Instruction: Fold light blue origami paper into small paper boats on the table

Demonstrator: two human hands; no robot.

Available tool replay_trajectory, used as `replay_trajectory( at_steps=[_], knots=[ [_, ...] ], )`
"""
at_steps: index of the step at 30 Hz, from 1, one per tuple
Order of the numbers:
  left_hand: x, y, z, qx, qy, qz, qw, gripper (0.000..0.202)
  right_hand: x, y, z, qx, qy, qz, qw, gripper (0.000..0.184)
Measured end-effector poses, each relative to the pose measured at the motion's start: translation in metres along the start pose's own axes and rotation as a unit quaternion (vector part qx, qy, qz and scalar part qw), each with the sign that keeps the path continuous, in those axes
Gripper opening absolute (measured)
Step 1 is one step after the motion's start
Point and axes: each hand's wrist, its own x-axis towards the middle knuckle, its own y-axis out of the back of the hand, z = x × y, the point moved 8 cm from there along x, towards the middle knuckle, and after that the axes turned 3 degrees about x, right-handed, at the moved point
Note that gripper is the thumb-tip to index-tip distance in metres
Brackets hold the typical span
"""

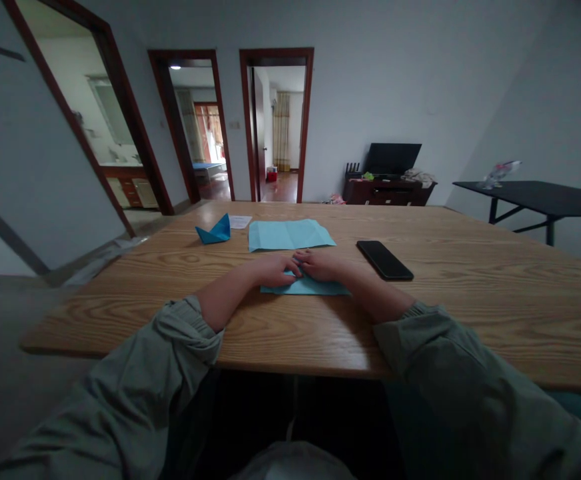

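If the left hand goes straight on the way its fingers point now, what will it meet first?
Probably the right hand: the left hand lies against it or very near; depth is unclear.

Left grip (273, 270) and right grip (322, 265) lie palm-down, their tips touching.

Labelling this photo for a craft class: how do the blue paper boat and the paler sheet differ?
The boat is deeper blue, the sheet paler. The boat stands folded; the sheet lies flat under the left hand and right hand. The boat sits untouched. Both are paper on the wooden table.
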Motion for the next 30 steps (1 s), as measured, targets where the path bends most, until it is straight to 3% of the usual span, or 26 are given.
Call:
replay_trajectory(
  at_steps=[8, 13, 16, 20, 30],
  knots=[
    [-0.004, -0.002, -0.004, -0.029, 0.033, -0.032, 0.999, 0.035, -0.035, -0.014, 0.014, -0.020, -0.050, -0.004, 0.999, 0.059],
    [-0.002, -0.004, -0.015, -0.078, 0.064, 0.006, 0.995, 0.044, -0.045, -0.015, 0.021, -0.029, -0.073, -0.001, 0.997, 0.061],
    [0.002, -0.009, -0.025, -0.028, 0.081, 0.026, 0.996, 0.050, -0.045, -0.016, 0.023, -0.035, -0.081, -0.003, 0.996, 0.063],
    [0.008, -0.024, -0.028, 0.047, 0.088, -0.015, 0.995, 0.065, -0.045, -0.014, 0.024, -0.035, -0.097, 0.000, 0.995, 0.066],
    [-0.001, -0.027, -0.020, 0.049, 0.114, -0.033, 0.992, 0.074, -0.066, -0.011, 0.020, -0.035, -0.097, 0.016, 0.994, 0.071]
  ],
)
